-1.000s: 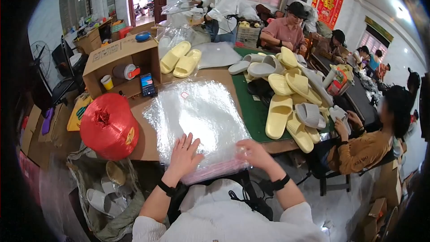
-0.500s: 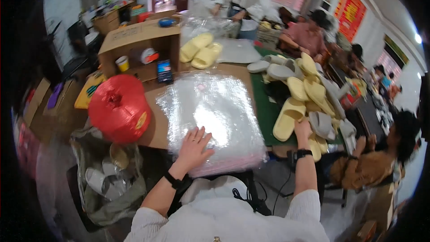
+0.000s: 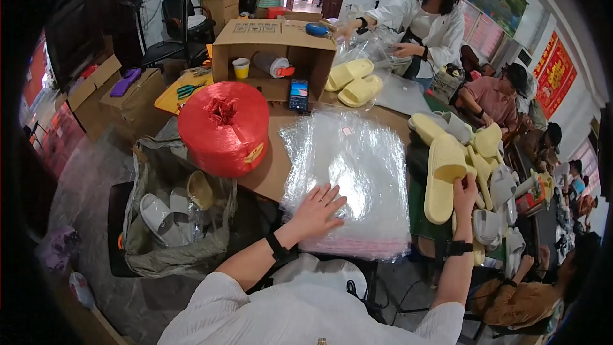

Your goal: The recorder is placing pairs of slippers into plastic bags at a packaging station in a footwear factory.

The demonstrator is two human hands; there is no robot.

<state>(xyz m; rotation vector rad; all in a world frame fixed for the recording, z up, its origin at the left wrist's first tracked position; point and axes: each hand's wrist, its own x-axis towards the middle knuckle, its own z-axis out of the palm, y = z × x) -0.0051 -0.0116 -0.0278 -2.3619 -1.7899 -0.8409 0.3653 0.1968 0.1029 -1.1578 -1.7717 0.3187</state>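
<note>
Nearest the lower edge, the person's left hand lies flat with fingers spread on the stack of clear plastic bags, gripping nothing, just pressing on its near corner. To the right, the right hand is closed around the heel end of a pale yellow foam slipper, which stands tilted up at the table's right side, just beside the bag stack. Behind it sits a heap of yellow and grey slippers. Left of the bags rests a big red spool of plastic twine, and below that a grey sack holding slippers. Farther back stands an open brown cardboard box with a dark phone propped against it and a pair of yellow slippers alongside. Beyond, another person in a white shirt handles plastic wrap.
</note>
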